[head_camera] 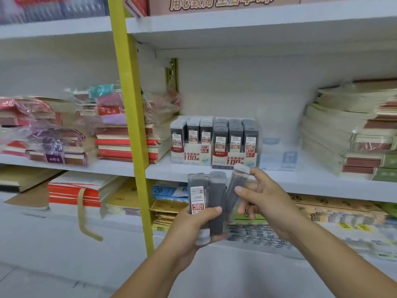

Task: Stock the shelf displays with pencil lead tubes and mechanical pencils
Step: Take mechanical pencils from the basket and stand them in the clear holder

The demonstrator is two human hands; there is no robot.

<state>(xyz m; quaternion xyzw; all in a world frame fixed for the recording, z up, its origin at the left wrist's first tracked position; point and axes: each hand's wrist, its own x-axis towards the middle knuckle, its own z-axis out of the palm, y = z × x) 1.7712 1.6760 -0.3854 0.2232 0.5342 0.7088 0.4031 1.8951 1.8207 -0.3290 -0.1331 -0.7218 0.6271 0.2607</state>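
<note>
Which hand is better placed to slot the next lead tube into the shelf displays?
Probably right: the right hand pinches one clear grey-filled lead tube alone, below the clear plastic display boxes; the left hand grips the remaining tube bundle.

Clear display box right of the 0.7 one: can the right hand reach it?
Probably yes. The right hand, pinching one clear tube of dark leads, is just below the clear display box, which stands near the white shelf's front with nothing between.
</note>
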